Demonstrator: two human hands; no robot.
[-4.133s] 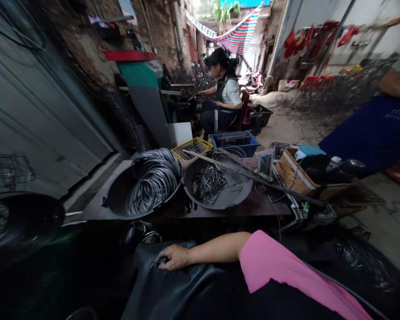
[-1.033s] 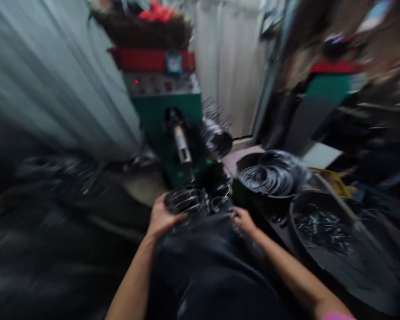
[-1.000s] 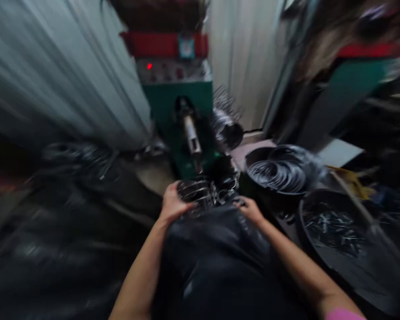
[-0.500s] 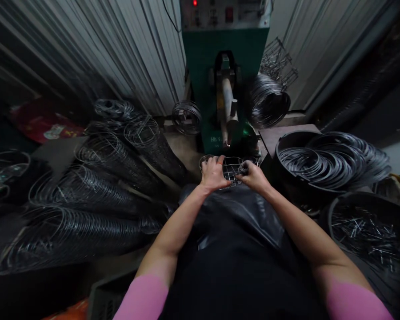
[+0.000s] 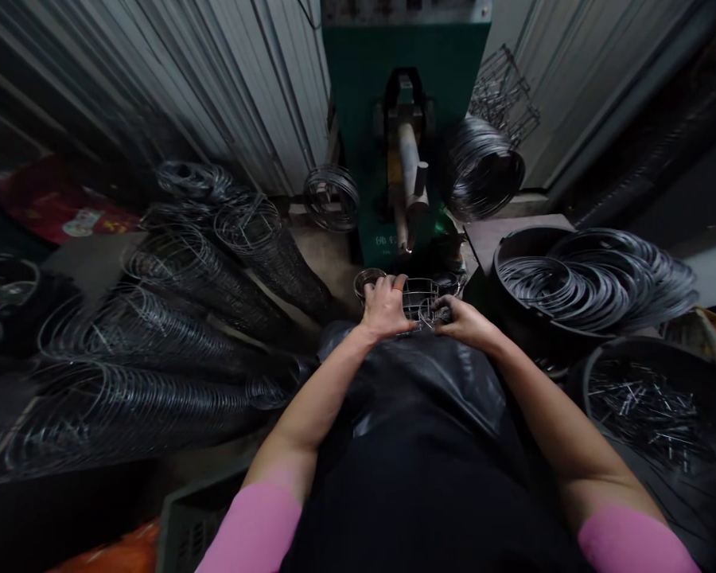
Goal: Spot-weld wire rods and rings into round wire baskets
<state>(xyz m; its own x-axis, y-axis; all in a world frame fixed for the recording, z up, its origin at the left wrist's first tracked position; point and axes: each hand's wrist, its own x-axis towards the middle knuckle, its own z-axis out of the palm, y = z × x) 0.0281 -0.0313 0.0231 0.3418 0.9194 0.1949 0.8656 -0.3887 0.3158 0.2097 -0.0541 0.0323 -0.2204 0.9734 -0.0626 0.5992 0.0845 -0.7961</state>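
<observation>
A small wire basket frame [image 5: 421, 298] rests on my lap at the edge of a black apron [image 5: 429, 414]. My left hand [image 5: 385, 306] lies over the frame's left side, fingers curled on its wires. On the frame's right side my right hand [image 5: 462, 320] pinches the wires with closed fingers. Just beyond the frame stands a green welding machine [image 5: 402, 135] with a metal arm [image 5: 406, 187] pointing down toward my hands.
Long stacks of wire rings [image 5: 155, 334] lie on the floor at left. A black basin [image 5: 578, 274] of wire hoops and another basin [image 5: 650, 406] of short wire pieces stand at right. Wire coils [image 5: 483, 167] hang beside the machine. Corrugated metal wall [image 5: 215, 87] behind.
My view swung from the yard and table at right round to the welding machine. Both hands came onto the wire frame on my lap and have shifted slightly on it.
</observation>
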